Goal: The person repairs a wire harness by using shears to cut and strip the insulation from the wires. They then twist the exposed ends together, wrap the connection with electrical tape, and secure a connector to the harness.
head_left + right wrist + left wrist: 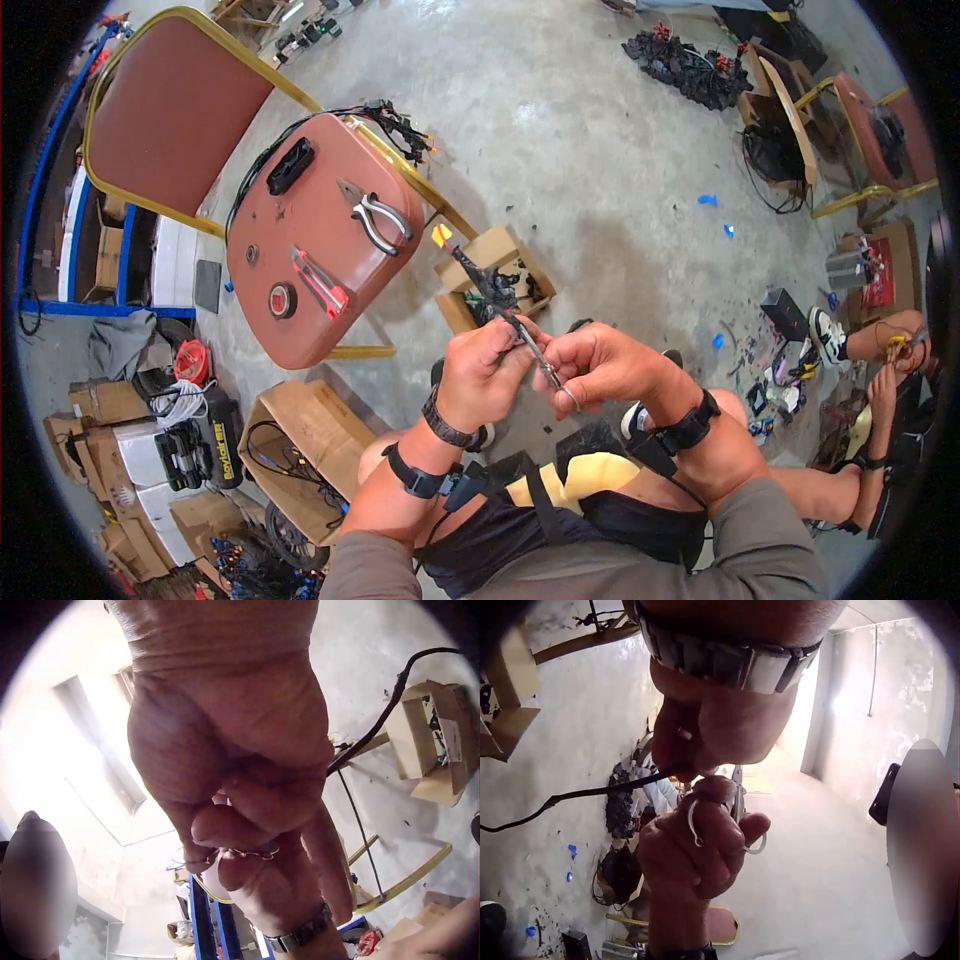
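My left hand grips a black cable that runs forward to a yellow connector end. Close against it, my right hand holds a slim silver ring-handled tool, its shaft pointing toward the left hand's fingers. One curved handle shows over the right fingers in the left wrist view. Whether this is scissors or forceps I cannot tell. The right wrist view shows both hands nearly touching, with metal loops between them. The fingers hide where tool and cable meet.
A chair seat at the left carries pliers, a red cutter knife and a tape roll. Beyond my hands is an open carton. A larger box stands at lower left. Another person's hands work at the far right.
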Tool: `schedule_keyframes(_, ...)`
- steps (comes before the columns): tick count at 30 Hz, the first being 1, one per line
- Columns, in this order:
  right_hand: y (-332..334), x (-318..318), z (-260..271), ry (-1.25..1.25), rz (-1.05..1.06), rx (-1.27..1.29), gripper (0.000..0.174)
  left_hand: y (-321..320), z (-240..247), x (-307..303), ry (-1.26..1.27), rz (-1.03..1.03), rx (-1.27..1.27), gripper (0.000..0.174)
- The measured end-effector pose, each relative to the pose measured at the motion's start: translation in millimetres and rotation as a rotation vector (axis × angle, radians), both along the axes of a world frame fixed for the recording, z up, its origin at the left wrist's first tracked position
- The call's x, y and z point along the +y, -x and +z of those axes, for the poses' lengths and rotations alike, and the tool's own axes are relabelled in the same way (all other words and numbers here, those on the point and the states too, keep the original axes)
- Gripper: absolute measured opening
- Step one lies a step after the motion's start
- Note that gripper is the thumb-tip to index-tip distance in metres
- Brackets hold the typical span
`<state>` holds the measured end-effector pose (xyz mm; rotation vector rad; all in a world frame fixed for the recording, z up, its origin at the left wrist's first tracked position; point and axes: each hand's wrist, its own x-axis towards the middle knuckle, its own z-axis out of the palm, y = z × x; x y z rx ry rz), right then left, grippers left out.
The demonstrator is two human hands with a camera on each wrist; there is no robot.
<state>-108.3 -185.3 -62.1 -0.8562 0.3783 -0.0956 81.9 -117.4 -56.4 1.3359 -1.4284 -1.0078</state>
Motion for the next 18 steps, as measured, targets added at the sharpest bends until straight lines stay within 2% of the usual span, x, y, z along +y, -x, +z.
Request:
schedule_keyframes(4,6,-3,4,0.014,-0.014,0.039,0.025,-11,-3,-5,0.023,-0.052,-0.059,0.012)
schedule_keyframes(6,9,-6,5,0.024,0.021,0.026,0.024,-23,-7,-9,0.176,-0.170,-0.238,0.012)
schedule_keyframes(7,11,-8,4,0.017,0.017,0.027,0.024,-30,-4,-9,0.159,-0.214,-0.361,0.014)
schedule_keyframes(8,12,-10,3,0.055,0.052,0.038,0.024,-32,1,-10,0.152,-0.219,-0.358,0.014)
schedule_keyframes(10,13,-13,2,0.091,0.083,0.050,0.023,-34,9,-15,0.308,-0.217,-0.562,0.015)
schedule_keyframes(12,12,-15,3,0.067,0.075,0.046,0.024,-33,5,-13,0.273,-0.229,-0.550,0.014)
schedule_keyframes(14,11,-17,0,0.068,0.055,0.033,0.025,-26,-1,-7,0.144,-0.095,-0.212,0.012)
schedule_keyframes(15,10,-18,-2,0.065,0.035,0.018,0.025,-23,-4,-5,0.147,-0.096,-0.213,0.012)
schedule_keyframes(17,5,-17,-4,0.062,0.026,0.015,0.025,-18,-10,0,-0.105,0.070,0.080,0.016)
schedule_keyframes(18,3,-17,-5,0.056,0.020,0.012,0.025,-17,-14,0,-0.100,0.073,0.078,0.016)
